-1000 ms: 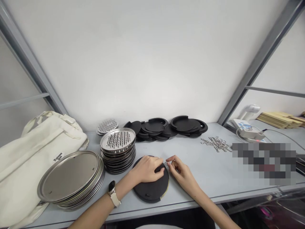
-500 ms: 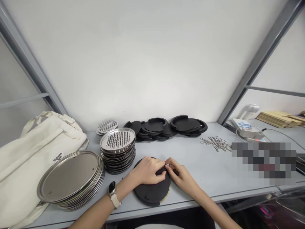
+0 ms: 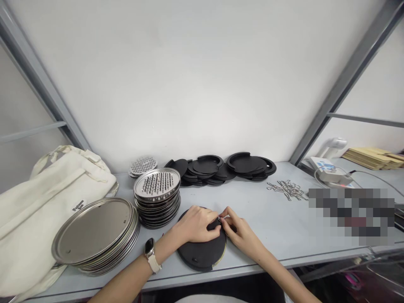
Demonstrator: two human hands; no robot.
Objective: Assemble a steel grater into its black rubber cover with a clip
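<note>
A black round disc [image 3: 202,257] lies on the table in front of me, with a thin yellowish line along its right edge. My left hand [image 3: 197,224] rests over it and grips a short black piece [image 3: 213,224] between thumb and fingers; whether that piece is joined to the disc is hidden. At the piece's right end, my right hand [image 3: 236,229] pinches a small shiny metal piece [image 3: 219,219] with thumb and forefinger. Its exact shape is mostly covered by the fingertips. A pile of bent metal wire clips [image 3: 288,190] lies farther back on the right.
Left of the disc stand a stack of round metal graters [image 3: 157,185] and a stack of round metal trays [image 3: 94,229]. Black rings and discs [image 3: 206,165] lie along the wall. A cream bag [image 3: 57,189] is at far left, a white device [image 3: 331,172] at right.
The black piece between my hands has tipped slightly, and a shiny metal bit now shows at its end. Both hands stay in nearly the same place.
</note>
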